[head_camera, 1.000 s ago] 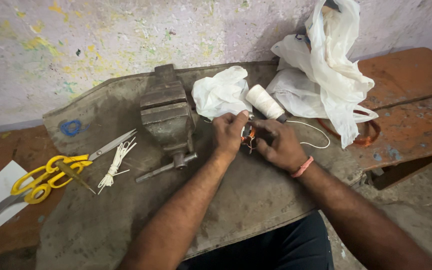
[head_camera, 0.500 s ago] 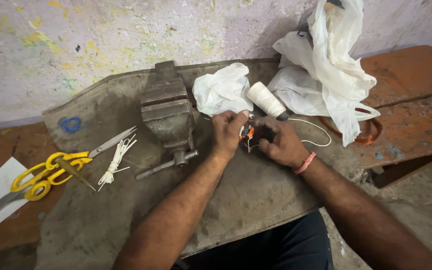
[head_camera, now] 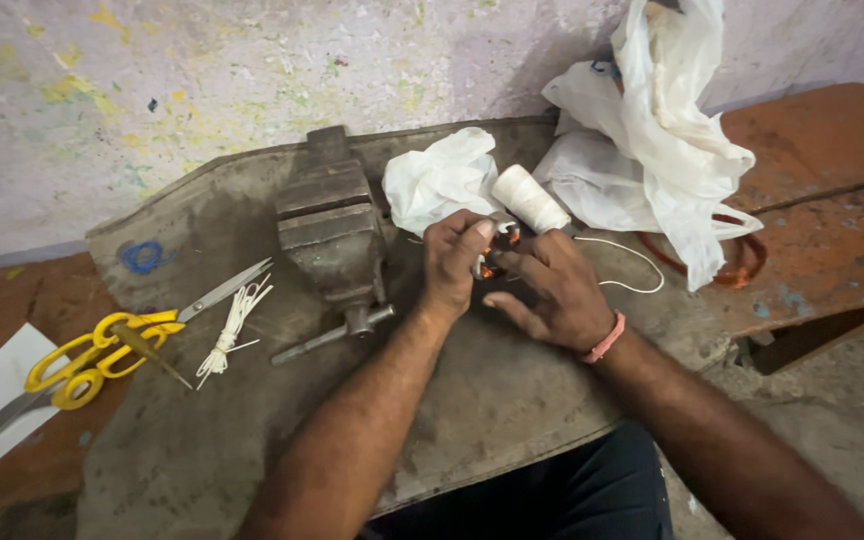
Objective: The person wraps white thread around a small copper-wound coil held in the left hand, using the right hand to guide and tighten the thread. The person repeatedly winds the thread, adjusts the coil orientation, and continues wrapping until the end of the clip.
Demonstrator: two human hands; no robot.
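Observation:
My left hand (head_camera: pixel 457 258) and my right hand (head_camera: pixel 550 288) meet over the grey workbench (head_camera: pixel 252 420), both closed on a small copper wire coil (head_camera: pixel 492 266) that is mostly hidden between the fingers. A white spool of thread (head_camera: pixel 529 199) lies just beyond the fingers, and a strand of its thread (head_camera: pixel 632 262) loops to the right. A pink band sits on my right wrist.
A metal bench vise (head_camera: pixel 332 225) stands left of my hands. Yellow-handled scissors (head_camera: pixel 102 345) and a small bundle of white string (head_camera: pixel 232 325) lie at the left. White plastic bags (head_camera: pixel 662 150) and crumpled white cloth (head_camera: pixel 437 175) sit behind. A copper wire ring (head_camera: pixel 742 255) rests on the red bench.
Both hands stay on the coil, with the fingers shifting slightly around it. The view has drifted a little; nothing else moved.

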